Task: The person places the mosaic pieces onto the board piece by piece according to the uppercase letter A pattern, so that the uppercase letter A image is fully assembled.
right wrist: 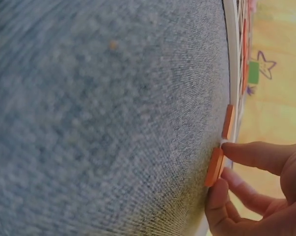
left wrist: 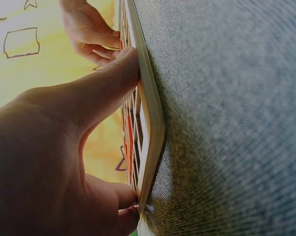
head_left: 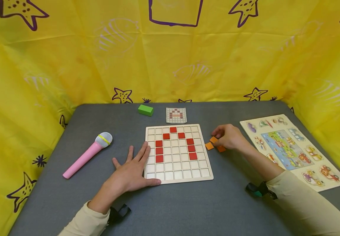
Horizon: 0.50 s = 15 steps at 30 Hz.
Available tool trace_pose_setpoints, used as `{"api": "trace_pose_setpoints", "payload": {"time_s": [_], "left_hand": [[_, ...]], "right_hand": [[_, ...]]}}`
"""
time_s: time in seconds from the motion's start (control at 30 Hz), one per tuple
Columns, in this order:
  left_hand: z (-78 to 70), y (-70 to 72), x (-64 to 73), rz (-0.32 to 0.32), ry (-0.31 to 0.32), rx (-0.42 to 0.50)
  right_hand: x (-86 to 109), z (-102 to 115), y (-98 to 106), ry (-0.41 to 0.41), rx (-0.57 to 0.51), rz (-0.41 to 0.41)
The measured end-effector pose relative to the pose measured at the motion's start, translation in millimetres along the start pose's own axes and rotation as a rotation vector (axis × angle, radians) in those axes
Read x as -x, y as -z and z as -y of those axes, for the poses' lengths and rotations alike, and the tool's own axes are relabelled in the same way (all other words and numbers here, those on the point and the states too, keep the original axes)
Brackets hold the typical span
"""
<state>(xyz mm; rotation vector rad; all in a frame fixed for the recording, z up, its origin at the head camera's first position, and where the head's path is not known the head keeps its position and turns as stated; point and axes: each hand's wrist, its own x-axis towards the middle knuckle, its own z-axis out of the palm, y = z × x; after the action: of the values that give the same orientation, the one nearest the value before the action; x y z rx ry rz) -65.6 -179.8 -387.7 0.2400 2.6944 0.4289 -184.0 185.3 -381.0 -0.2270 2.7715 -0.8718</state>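
Note:
A wooden grid board (head_left: 178, 176) lies on the table with red square tiles (head_left: 190, 141) set in an arch shape. My left hand (head_left: 131, 172) rests at its left side with fingers spread, and the thumb lies over the front edge. In the left wrist view the thumb (left wrist: 113, 73) presses against the board's rim. Just right of the board, my right hand (head_left: 230, 137) has curled fingers round an orange square tile (head_left: 213, 140), thumb and finger at its sides. Another orange tile (head_left: 209, 146) lies beside it, and one more (head_left: 221, 148) is partly covered by the hand.
Behind the board lies a small pattern card (head_left: 176, 115), with a green block (head_left: 145, 110) to its left. A pink toy microphone (head_left: 87, 155) lies at left. At right is a picture puzzle board (head_left: 293, 152). Yellow patterned cloth (head_left: 170, 59) surrounds the grey table (head_left: 184, 209).

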Motion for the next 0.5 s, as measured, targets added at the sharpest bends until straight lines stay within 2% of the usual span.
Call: {"api": "trace_pose_setpoints", "payload": {"time_s": [0.5], "left_hand": [[-0.6, 1.4, -0.1, 0.003, 0.0, 0.004]], "right_hand": [[-2.2, -3.6, -1.4, -0.023, -0.008, -0.001]]}}
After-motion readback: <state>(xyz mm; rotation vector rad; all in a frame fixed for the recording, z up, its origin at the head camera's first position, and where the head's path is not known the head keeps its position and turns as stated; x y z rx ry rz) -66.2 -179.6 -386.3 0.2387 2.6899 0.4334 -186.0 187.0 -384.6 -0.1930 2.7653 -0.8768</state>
